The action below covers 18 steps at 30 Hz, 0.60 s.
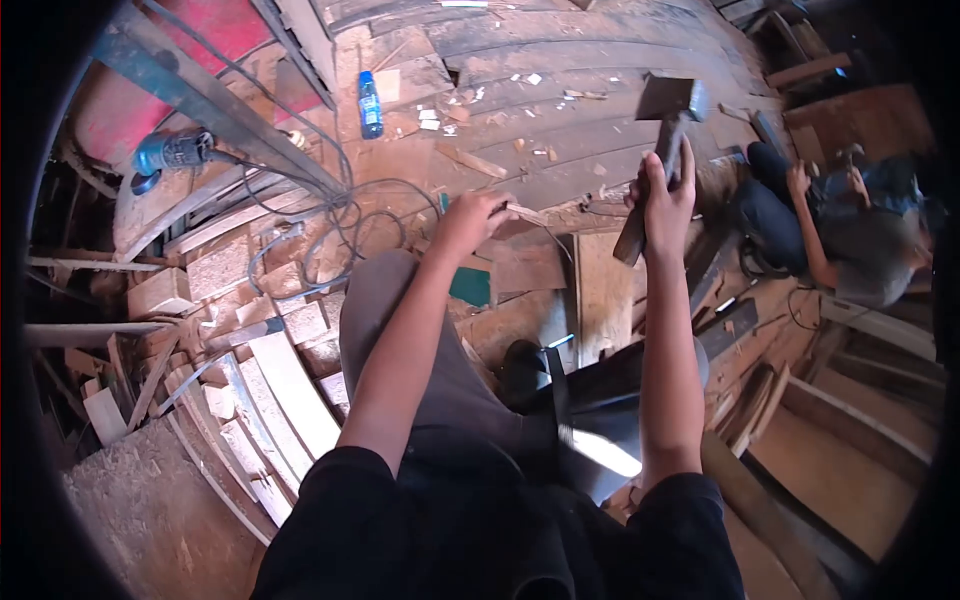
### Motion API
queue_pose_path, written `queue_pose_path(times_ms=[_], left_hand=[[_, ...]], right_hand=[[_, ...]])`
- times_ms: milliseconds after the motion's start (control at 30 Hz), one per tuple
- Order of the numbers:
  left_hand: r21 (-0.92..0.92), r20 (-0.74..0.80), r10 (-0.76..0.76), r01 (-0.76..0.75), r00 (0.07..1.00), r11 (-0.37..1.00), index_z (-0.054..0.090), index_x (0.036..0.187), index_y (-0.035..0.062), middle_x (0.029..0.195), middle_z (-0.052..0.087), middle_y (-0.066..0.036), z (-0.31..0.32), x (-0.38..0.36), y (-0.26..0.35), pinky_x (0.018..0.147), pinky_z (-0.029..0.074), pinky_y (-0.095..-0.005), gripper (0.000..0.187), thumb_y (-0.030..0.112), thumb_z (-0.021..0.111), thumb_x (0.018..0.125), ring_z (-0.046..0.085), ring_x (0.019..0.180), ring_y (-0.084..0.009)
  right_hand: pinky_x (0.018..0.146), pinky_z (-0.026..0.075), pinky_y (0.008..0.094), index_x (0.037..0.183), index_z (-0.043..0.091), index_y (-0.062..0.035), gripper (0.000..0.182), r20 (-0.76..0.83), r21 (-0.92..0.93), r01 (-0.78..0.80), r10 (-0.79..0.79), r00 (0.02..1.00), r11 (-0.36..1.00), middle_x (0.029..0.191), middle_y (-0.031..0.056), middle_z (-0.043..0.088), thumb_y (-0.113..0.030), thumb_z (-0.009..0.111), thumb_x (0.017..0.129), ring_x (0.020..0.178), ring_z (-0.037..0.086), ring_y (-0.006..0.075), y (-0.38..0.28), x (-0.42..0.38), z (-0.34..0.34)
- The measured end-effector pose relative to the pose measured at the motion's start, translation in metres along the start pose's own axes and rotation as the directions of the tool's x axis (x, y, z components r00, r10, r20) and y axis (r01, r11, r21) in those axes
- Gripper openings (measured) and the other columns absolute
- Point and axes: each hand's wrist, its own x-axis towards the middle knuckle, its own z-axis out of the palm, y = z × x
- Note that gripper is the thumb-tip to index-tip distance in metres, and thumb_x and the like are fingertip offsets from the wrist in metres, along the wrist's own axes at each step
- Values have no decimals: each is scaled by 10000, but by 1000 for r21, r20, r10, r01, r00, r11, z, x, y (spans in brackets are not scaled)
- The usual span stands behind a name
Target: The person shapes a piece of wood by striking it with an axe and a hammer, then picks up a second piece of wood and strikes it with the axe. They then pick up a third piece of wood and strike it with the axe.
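My right hand (668, 205) is wrapped round the handle of a hammer (668, 98), held up with its blocky head at the top. The lower end of the handle sticks out below my fist. To its left, my left hand (470, 224) is closed, pinching a thin strip of wood (526, 213). Below the strip are a reddish-brown board (528, 262) and a dark green piece (470, 287). A pale wooden board (603, 300) stretches between my knees, partly hidden by my legs.
A blue bottle (370, 105) and paper scraps lie on the planks ahead. To the left are a blue power tool (172, 152), a looping black cable (350, 205) and stacked timber offcuts (292, 390). Another person (850, 235) sits at the right, near more boards.
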Motion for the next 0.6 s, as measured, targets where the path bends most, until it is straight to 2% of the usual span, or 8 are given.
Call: queue_pose_path(times_ms=[67,133,267,333,400,467,533,600], left_hand=[[-65,-31,30,-32,999,997,657,944,60,875,665,-170,-2,4,1,694,501,-407,224,250,690,829,642,817,-351],[-111,-15,-4,2,1000,994,652,968,71,884,669,-164,7,0,-8,689,501,-405,225,246,689,831,647,820,-346],[-37,-33,43,-44,999,998,650,992,80,898,672,-157,15,-8,-16,697,509,-407,242,256,690,830,653,827,-336],[15,-34,59,-59,998,998,652,994,85,901,674,-153,15,-9,-13,702,514,-409,252,271,689,829,654,832,-333],[34,-55,50,-48,997,998,654,989,89,898,674,-148,12,-8,-7,707,518,-412,260,290,688,828,654,835,-331],[30,-69,36,-34,997,999,655,994,103,899,676,-138,16,-7,-13,712,521,-412,266,311,683,830,653,836,-329],[23,-63,22,-21,998,1000,656,997,107,904,678,-130,18,-6,-18,718,522,-411,273,325,677,833,652,837,-327],[11,-33,19,-19,999,1000,657,998,102,912,679,-123,20,-4,-19,726,524,-408,281,331,673,837,652,841,-324]], right_hand=[[374,330,253,869,489,-56,278,105,-47,-218,222,969,975,568,-10,407,-303,500,996,421,411,93,-29,-32,-19],[369,295,231,728,410,-106,374,129,13,-328,324,937,945,544,-33,385,-348,456,1009,421,392,67,-41,-70,-26],[369,304,231,744,416,-109,348,77,-117,-496,506,859,860,553,-39,394,-332,497,999,422,381,57,-24,-137,-30],[373,313,227,747,448,-102,356,112,-245,-412,447,887,878,557,-22,428,-357,524,983,408,394,70,11,-158,-34],[384,320,224,771,476,-93,328,139,-227,-439,475,869,869,566,-30,449,-334,521,988,420,404,65,13,-166,-30],[396,325,223,804,471,-70,270,103,-295,-337,380,919,894,580,-43,440,-256,532,989,445,394,44,8,-168,-36],[410,328,212,834,480,-58,240,118,-318,-67,110,987,946,595,-34,467,-233,517,995,457,400,39,-25,-156,-33],[419,328,206,868,474,-43,268,122,-171,89,-69,990,981,607,-17,471,-280,519,986,465,423,61,-61,-147,-26]])
